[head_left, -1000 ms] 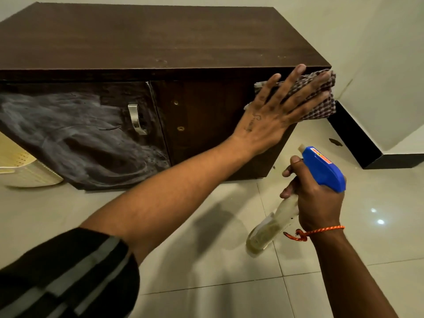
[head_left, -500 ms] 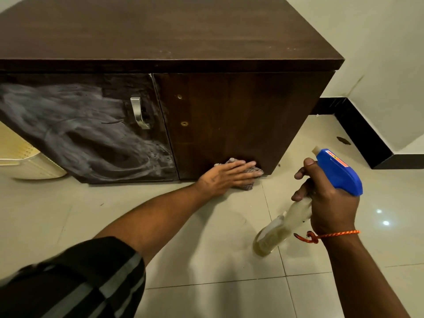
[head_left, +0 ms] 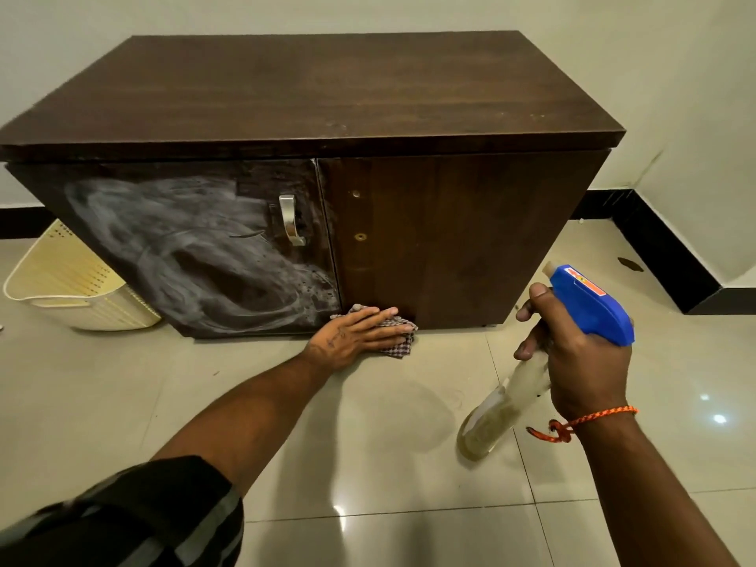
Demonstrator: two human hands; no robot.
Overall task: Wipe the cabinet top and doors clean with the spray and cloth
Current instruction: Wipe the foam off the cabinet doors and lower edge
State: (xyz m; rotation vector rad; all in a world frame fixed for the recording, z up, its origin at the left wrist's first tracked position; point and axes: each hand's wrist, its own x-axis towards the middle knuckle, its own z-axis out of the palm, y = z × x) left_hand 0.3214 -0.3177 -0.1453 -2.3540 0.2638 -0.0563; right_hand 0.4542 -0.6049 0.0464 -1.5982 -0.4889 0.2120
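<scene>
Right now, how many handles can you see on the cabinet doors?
1: a metal handle on the left door, near its right edge. The right door shows only two screw holes.

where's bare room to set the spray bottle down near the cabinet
The cabinet top is bare all over. So is the tiled floor in front, and the strip between the cabinet's right side and the black skirting. Crowded: the left end, beside the basket.

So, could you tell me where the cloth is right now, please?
In the head view the cloth sits low at centre, pressed under the left hand against the bottom of the right-hand door.
</scene>
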